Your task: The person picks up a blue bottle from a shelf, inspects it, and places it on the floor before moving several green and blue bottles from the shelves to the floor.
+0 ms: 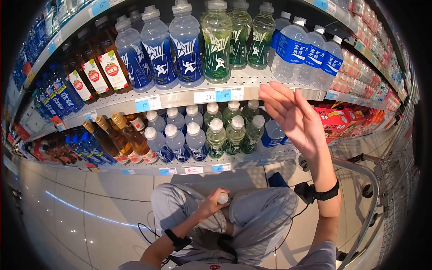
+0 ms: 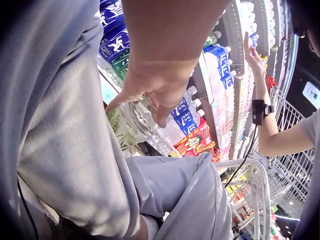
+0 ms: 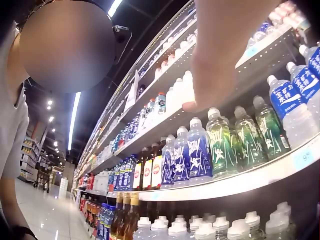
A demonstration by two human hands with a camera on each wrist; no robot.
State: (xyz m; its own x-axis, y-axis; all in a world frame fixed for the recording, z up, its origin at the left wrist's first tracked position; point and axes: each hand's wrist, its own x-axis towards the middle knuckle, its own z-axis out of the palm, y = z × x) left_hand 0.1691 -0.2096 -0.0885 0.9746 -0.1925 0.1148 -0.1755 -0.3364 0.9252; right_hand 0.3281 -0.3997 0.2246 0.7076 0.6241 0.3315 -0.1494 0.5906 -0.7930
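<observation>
A white-capped bottle (image 1: 223, 198) sits low over the crouching person's lap, gripped at its top by the curled fingers of the left hand (image 1: 210, 204). The right hand (image 1: 292, 118) is raised well above it, fingers straight and holding nothing, before the drinks shelf (image 1: 180, 96).

Glossy clear plastic bottles (image 1: 184, 45) stand on a matt white perforated metal shelf (image 1: 250, 82), paper price tags (image 1: 218, 95) along its front edge, above a polished tile floor (image 1: 90, 202) and matt grey cloth trousers (image 1: 261, 218).
</observation>
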